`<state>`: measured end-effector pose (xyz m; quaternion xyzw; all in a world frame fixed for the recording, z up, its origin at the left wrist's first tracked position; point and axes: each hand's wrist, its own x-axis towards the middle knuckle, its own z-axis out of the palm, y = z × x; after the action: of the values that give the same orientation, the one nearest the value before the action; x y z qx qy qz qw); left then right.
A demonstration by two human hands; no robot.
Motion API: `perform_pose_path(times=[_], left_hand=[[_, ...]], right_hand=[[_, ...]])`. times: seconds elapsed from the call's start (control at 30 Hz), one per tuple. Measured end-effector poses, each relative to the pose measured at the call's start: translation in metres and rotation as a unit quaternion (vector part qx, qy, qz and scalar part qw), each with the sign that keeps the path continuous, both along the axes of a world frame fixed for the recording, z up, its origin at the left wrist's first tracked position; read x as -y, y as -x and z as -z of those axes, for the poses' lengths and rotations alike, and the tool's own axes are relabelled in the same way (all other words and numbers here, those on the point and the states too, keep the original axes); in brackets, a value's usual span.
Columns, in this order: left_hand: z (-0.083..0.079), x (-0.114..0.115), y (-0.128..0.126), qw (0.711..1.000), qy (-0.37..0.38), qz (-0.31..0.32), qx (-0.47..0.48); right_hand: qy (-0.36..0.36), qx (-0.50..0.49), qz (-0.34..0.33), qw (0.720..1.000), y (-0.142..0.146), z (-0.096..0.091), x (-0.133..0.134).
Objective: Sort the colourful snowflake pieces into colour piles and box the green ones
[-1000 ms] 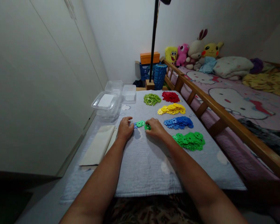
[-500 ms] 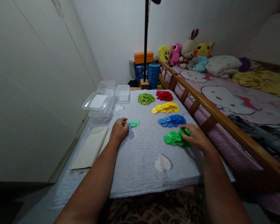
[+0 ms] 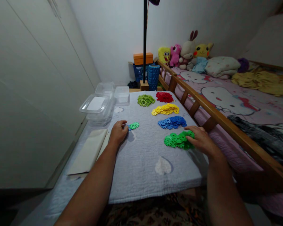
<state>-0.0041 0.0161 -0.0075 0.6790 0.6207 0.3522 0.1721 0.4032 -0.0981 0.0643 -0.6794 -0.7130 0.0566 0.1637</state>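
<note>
My left hand (image 3: 119,131) rests on the left half of the cloth, fingers curled round a blue flower-shaped disc (image 3: 129,127). A green disc (image 3: 134,125) is against the blue one and sticks out to the right; the fingers partly hide the blue one. On the right, my right hand (image 3: 200,139) is at the right end of a pile of green flower-shaped discs (image 3: 176,140). Its thumb and forefinger are apart, touching the discs there. Just behind lies a pile of blue discs (image 3: 172,122).
Farther back are yellow discs (image 3: 165,109), red discs (image 3: 164,97) and light green pieces (image 3: 146,100). Clear plastic boxes (image 3: 95,105) stand at the back left, with a folded beige cloth (image 3: 88,152) before them. A wooden bed rail (image 3: 213,108) borders the right side.
My right hand has shifted slightly right and lower over the green pile, and its upper discs lie differently. My left hand keeps its place by the blue and green discs. The view has shifted slightly.
</note>
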Motion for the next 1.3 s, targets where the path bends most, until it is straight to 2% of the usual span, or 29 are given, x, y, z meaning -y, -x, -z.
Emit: perform_pose_path(times=[0.07,0.17,0.33,0.47,0.63,0.8,0.97,1.17,1.3], left_hand=[[0.002,-0.001,0.000,1.000,0.001,0.001,0.001],[0.003,-0.001,0.001,1.000,-0.003,0.002,-0.005],[0.000,0.002,-0.001,1.000,-0.005,0.008,-0.013],[-0.003,0.004,-0.003,1.000,-0.006,0.015,-0.019],[-0.005,0.004,-0.003,0.999,-0.006,0.027,-0.028],[-0.004,0.005,-0.003,0.999,-0.007,0.020,-0.033],[-0.004,0.005,-0.004,0.999,-0.013,0.017,-0.036],[-0.004,0.005,-0.004,0.999,-0.009,0.020,-0.040],[-0.004,0.005,-0.003,0.999,-0.004,0.026,-0.043]], right_hand=[[-0.010,-0.009,-0.021,1.000,0.021,-0.007,-0.006],[-0.012,-0.030,-0.088,0.996,0.066,-0.011,-0.018],[0.048,-0.015,-0.194,0.980,0.148,-0.003,-0.045],[0.065,-0.019,-0.200,0.978,0.194,0.015,-0.076],[0.052,-0.059,-0.185,0.979,0.227,0.041,-0.107],[0.039,-0.088,-0.180,0.979,0.240,0.055,-0.111],[0.019,-0.112,-0.181,0.977,0.238,0.052,-0.104],[-0.001,-0.135,-0.207,0.969,0.227,0.029,-0.090],[-0.038,-0.172,-0.224,0.959,0.192,0.007,-0.069]])
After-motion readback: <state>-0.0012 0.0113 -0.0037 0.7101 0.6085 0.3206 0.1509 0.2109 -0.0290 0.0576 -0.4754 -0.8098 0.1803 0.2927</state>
